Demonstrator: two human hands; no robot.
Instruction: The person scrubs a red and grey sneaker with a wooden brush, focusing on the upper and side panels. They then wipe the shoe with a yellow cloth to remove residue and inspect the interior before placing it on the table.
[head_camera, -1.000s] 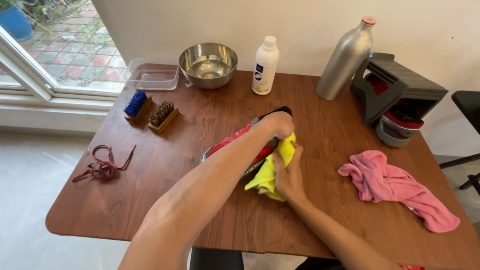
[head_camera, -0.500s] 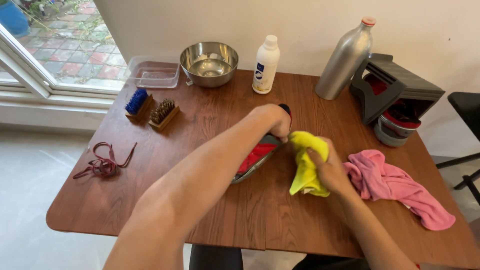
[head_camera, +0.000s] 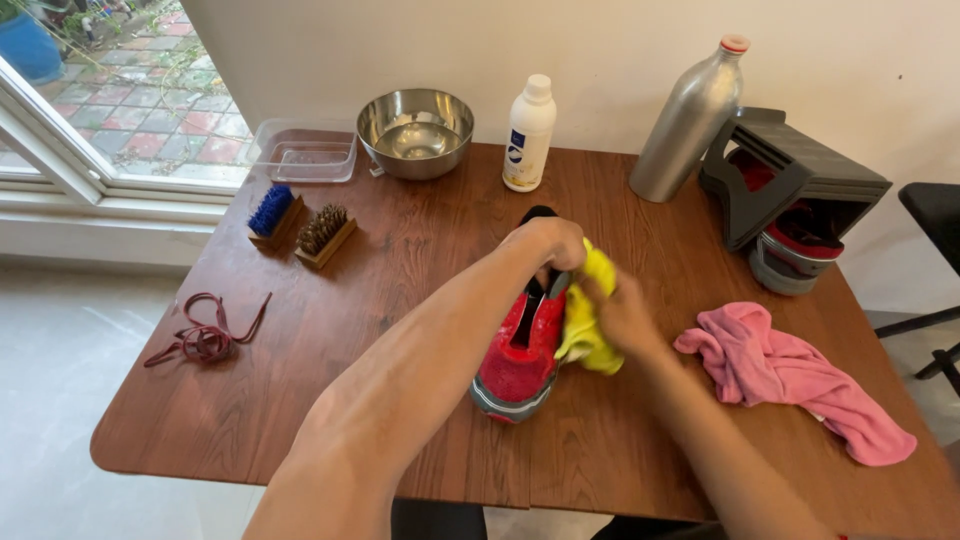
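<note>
Your left hand (head_camera: 548, 243) has its fingers curled tight around the heel end of the red shoe (head_camera: 520, 352), holding it on its side mid-table. Your right hand (head_camera: 622, 312) is a bit blurry, but the fingers look bunched shut on the yellow cloth (head_camera: 585, 330), pressed against the shoe's side.

My guess on risks: you're gripping only 1 end, so a hard push with the cloth could roll or skid the shoe across the wooden table (head_camera: 400, 300). The white bottle (head_camera: 528, 133) and steel bowl (head_camera: 415, 132) sit just behind your left hand, so a shove that way might knock them. The pink towel (head_camera: 790, 378), 2 brushes (head_camera: 298, 223) and laces (head_camera: 205, 338) are well apart.
</note>
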